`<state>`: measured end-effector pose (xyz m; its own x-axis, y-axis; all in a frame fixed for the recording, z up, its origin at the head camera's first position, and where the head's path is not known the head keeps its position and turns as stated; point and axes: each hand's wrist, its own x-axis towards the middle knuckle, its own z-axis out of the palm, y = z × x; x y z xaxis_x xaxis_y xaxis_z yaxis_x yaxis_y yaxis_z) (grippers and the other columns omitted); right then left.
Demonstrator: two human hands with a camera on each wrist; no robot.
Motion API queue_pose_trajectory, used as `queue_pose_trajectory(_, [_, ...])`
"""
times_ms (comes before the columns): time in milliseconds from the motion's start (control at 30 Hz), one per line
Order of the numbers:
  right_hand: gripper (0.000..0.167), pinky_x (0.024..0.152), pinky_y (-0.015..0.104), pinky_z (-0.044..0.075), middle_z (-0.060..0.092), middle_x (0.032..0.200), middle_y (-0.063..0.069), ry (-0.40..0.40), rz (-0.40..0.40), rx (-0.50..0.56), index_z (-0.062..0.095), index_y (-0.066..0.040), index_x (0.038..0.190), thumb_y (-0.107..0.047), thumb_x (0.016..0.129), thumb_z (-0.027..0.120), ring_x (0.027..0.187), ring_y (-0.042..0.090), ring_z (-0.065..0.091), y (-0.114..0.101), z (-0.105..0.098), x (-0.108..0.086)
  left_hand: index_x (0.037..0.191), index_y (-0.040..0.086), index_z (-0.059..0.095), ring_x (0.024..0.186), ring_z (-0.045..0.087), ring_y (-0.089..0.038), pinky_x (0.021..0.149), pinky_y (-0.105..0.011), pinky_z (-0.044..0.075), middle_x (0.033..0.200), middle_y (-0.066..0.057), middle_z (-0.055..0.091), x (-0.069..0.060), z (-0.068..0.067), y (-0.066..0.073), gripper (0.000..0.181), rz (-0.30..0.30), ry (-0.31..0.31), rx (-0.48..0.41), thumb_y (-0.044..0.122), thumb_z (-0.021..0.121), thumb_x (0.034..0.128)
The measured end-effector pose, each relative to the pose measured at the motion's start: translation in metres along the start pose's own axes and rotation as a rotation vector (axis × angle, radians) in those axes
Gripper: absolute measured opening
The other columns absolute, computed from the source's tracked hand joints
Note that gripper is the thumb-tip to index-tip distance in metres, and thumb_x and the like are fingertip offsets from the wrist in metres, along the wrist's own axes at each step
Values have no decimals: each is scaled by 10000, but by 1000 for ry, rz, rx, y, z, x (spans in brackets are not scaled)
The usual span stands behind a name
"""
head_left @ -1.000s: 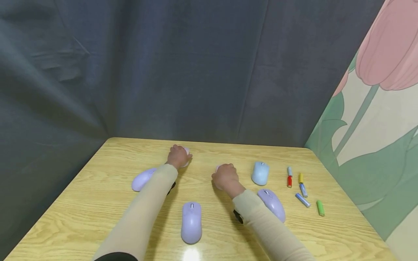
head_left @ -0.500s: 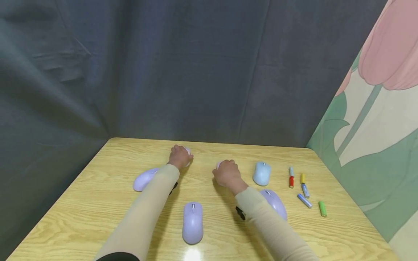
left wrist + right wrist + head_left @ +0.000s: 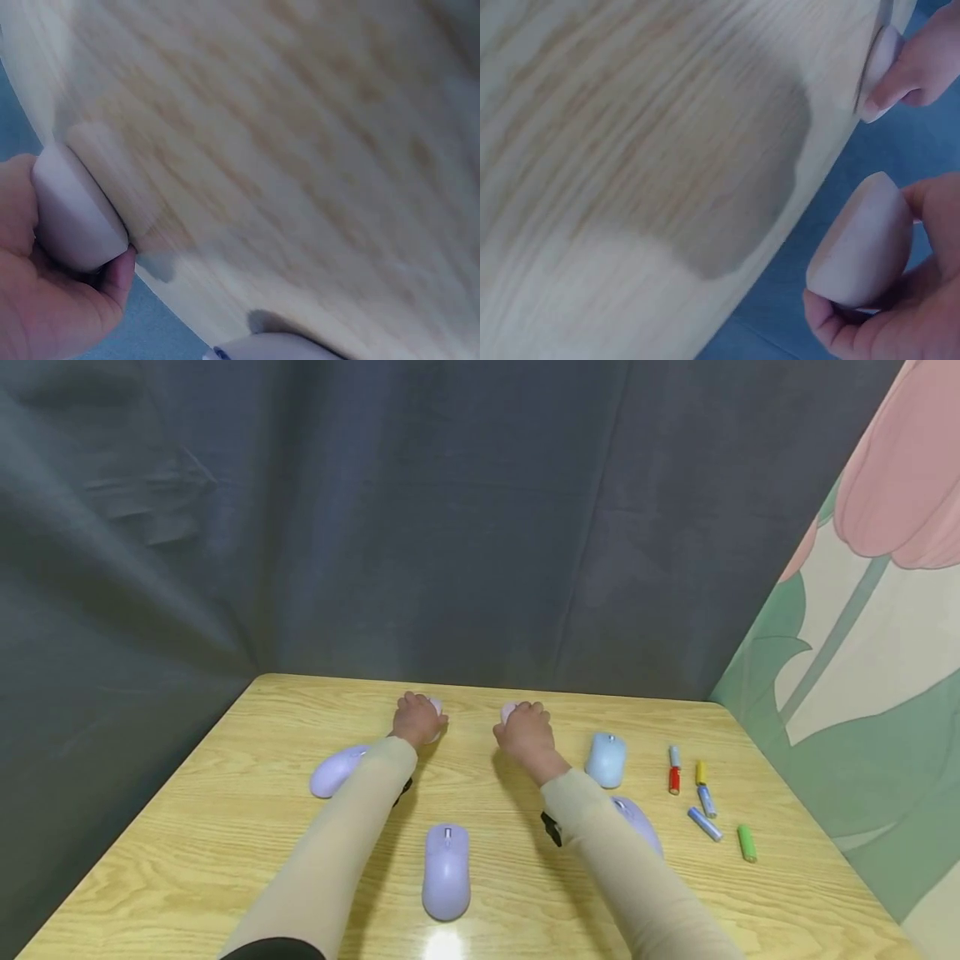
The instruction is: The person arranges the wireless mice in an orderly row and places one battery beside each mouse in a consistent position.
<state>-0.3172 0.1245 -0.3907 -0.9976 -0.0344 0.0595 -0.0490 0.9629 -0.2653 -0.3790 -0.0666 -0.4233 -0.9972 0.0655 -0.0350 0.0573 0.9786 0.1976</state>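
At the table's far side my left hand (image 3: 417, 720) holds a pale pink computer mouse (image 3: 75, 206), thumb on one side and fingers on the other. That mouse sits at the tabletop, as the left wrist view shows. To its right, my right hand (image 3: 527, 732) grips a second pale pink mouse (image 3: 866, 244). In the right wrist view this one is raised and tilted, its shadow apart from it on the wood. Both mice are mostly hidden by the hands in the head view. Part of a pale mouse (image 3: 277, 349) shows at the left wrist view's bottom edge.
Purple mice lie at front centre (image 3: 446, 872), beside the left forearm (image 3: 337, 771) and partly behind the right forearm (image 3: 637, 825). A light-blue mouse (image 3: 606, 760) lies right of the right hand. Several coloured batteries (image 3: 705, 824) lie further right on the wooden table (image 3: 187, 860).
My right hand has moved away from me, toward the back edge, carrying its mouse. The left hand stays nearly in place. The whole head view has shifted slightly.
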Motion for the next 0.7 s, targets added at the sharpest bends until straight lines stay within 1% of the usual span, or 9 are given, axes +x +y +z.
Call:
queue_pose_trajectory(133, [564, 758, 462, 506, 460, 1097, 286, 5, 10, 37, 436, 180, 1221, -321, 986, 541, 987, 385, 488, 2, 4, 5, 1299, -137, 442, 999, 450, -318, 726, -384, 509, 1107, -242, 434, 6, 3, 2, 655, -19, -16, -12, 436, 515, 989])
queue_pose_trajectory(167, [572, 765, 462, 505, 456, 1102, 286, 5, 14, 42, 431, 179, 1228, -328, 988, 540, 996, 386, 485, 3, 5, 6, 1268, -136, 461, 966, 454, -314, 688, -373, 506, 1074, -235, 437, 8, 6, 2, 659, -16, -2, -3, 453, 525, 979])
queue_pose_trajectory(300, [591, 778, 461, 505, 446, 1111, 285, 15, 28, 66, 415, 180, 1236, -341, 989, 543, 1017, 393, 478, 7, 9, 12, 1259, -131, 470, 972, 459, -314, 693, -370, 506, 1078, -229, 441, 11, 7, 5, 651, -25, -4, -3, 453, 529, 976])
queue_pose_trajectory(367, [595, 773, 454, 509, 445, 1104, 283, 21, 33, 67, 415, 180, 1232, -347, 988, 544, 1013, 391, 478, 9, 11, 15, 1263, -134, 467, 983, 460, -319, 711, -374, 508, 1091, -235, 443, 10, 7, 6, 658, -18, 3, 2, 458, 518, 980])
queue_pose_trajectory(400, [594, 766, 453, 511, 447, 1098, 285, 25, 34, 70, 419, 183, 1226, -345, 986, 548, 1006, 391, 480, 10, 11, 16, 1294, -136, 447, 1018, 454, -323, 752, -383, 508, 1126, -240, 438, 8, 5, 7, 656, -19, -10, -4, 443, 506, 991])
queue_pose_trajectory(433, [593, 757, 448, 515, 451, 1088, 285, 26, 35, 66, 424, 183, 1219, -347, 986, 548, 997, 389, 484, 11, 12, 17, 1297, -139, 442, 1020, 451, -323, 761, -384, 506, 1128, -242, 436, 7, 5, 8, 663, -14, -6, -1, 447, 499, 993])
queue_pose_trajectory(567, [603, 754, 438, 509, 466, 1073, 292, 18, 49, 52, 437, 189, 1209, -360, 985, 541, 983, 391, 493, 13, 14, 20, 1283, -149, 444, 988, 452, -317, 741, -376, 503, 1098, -242, 437, 0, 3, 10, 660, 10, 16, 17, 445, 492, 998])
queue_pose_trajectory(700, [621, 768, 437, 496, 463, 1085, 299, 0, 74, 65, 431, 195, 1220, -370, 983, 532, 1001, 399, 486, 16, 16, 22, 1260, -144, 465, 975, 460, -313, 730, -372, 503, 1082, -236, 448, -5, 1, 13, 650, 15, 32, 7, 445, 512, 989])
